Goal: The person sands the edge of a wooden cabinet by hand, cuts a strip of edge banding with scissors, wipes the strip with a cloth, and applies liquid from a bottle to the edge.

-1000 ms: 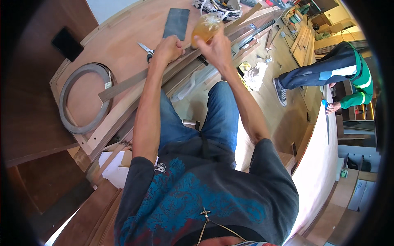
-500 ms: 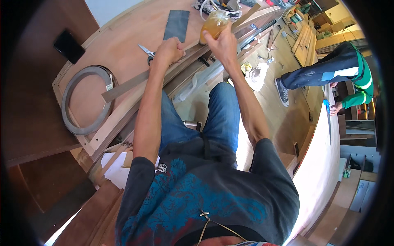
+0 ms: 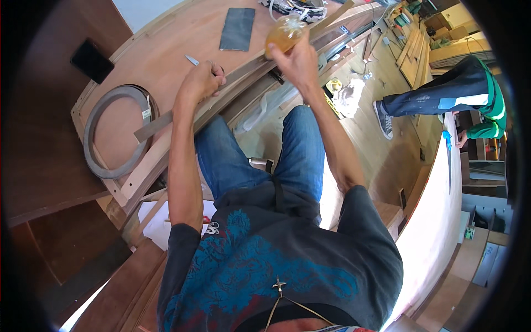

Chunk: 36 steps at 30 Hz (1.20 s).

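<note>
A see-through container of amber liquid (image 3: pixel 282 40), with crumpled clear plastic at its top, is gripped in my right hand (image 3: pixel 300 65) above the bench's near edge. My left hand (image 3: pixel 200 83) has its fingers curled closed over a long grey-brown strip (image 3: pixel 243 70). What those fingers hold, if anything, is hidden. Only the blade tips of the scissors (image 3: pixel 192 60) show beyond my left hand, which covers their handles. The strip runs along the edge of the wooden panel (image 3: pixel 166 39), its near-left end lying by a coiled roll of banding (image 3: pixel 91 135).
A dark grey rectangular sheet (image 3: pixel 237 29) lies on the panel. Beyond it sits a patterned bag (image 3: pixel 301 8). A black phone (image 3: pixel 92 61) rests on brown board at left. At right, a co-worker in green sleeves (image 3: pixel 484 131) leans by a pale curved surface (image 3: pixel 426 221).
My left hand has moved left and nearer along the strip, now over the scissors' handles. My right hand keeps the container, shifted slightly left.
</note>
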Motion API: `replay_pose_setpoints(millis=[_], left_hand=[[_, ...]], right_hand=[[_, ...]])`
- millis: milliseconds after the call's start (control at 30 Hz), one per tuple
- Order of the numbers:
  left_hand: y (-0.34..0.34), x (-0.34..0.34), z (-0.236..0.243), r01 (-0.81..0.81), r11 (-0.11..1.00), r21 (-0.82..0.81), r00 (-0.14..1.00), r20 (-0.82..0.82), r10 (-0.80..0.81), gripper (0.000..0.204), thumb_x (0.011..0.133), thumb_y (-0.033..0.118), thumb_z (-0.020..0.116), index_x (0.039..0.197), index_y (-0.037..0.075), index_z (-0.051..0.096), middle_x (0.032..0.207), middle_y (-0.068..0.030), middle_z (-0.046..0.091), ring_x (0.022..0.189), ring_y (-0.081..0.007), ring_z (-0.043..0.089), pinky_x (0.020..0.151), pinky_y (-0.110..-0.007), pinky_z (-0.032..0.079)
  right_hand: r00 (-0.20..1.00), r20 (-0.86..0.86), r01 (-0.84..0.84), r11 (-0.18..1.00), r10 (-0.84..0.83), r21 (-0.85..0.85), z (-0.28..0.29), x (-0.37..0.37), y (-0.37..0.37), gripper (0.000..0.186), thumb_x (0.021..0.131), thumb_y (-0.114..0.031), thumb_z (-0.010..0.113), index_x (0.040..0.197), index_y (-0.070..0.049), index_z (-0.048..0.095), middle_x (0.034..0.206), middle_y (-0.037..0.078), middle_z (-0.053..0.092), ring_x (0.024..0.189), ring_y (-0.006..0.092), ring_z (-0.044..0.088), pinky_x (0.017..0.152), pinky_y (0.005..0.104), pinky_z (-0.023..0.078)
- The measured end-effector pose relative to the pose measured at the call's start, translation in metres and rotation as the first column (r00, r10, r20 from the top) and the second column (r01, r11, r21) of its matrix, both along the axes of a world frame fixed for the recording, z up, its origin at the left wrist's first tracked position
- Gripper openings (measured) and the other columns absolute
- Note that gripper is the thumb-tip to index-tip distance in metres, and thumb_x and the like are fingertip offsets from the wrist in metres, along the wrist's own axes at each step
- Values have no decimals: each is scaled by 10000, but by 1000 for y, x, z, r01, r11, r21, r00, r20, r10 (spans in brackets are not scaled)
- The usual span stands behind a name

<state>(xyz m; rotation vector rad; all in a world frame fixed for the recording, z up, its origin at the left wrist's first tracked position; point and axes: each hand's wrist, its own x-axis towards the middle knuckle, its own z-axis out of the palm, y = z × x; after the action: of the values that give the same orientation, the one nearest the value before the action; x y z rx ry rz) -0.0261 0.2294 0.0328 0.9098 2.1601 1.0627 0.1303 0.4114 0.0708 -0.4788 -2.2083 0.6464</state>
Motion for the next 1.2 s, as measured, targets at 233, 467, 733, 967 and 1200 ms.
replay_pose_setpoints(millis=[233,467,733,967,1200], left_hand=[[4,-6,-6,16,999,46,1000,5,-16,90,819,78,664,826,-1,622,685,-96,654,544,-156,630,502,-316,459],[18,4,1,4,999,35,999,-46,-3,128,815,109,691,810,-8,638,636,-112,651,532,-162,632,502,-326,462],[41,2,4,76,995,-69,989,-123,-84,132,841,93,675,826,-24,615,645,-87,636,524,-139,619,500,-305,464],[39,2,0,7,1000,-29,995,-104,-10,147,807,144,678,771,1,669,632,-118,664,594,-197,658,592,-356,492],[42,4,4,38,998,-40,995,-91,-41,134,808,132,683,785,0,674,639,-123,665,575,-185,654,556,-341,486]], right_hand=[[998,10,-63,998,63,0,3,4,0,535,787,-280,710,1143,-4,423,796,224,667,697,392,663,645,446,536],[962,-237,144,989,-136,18,21,27,53,318,828,-171,721,1012,46,580,914,160,694,786,221,684,696,309,540],[946,-296,-182,974,135,-138,5,-1,17,377,809,-167,720,1056,37,521,921,153,696,817,214,692,727,336,547],[998,7,-64,998,64,-7,4,-8,1,540,782,-279,700,1150,7,427,830,224,676,756,394,669,671,448,523],[1000,19,-24,999,24,27,5,-10,16,579,776,-304,694,1168,1,397,832,240,668,767,438,648,674,483,519]])
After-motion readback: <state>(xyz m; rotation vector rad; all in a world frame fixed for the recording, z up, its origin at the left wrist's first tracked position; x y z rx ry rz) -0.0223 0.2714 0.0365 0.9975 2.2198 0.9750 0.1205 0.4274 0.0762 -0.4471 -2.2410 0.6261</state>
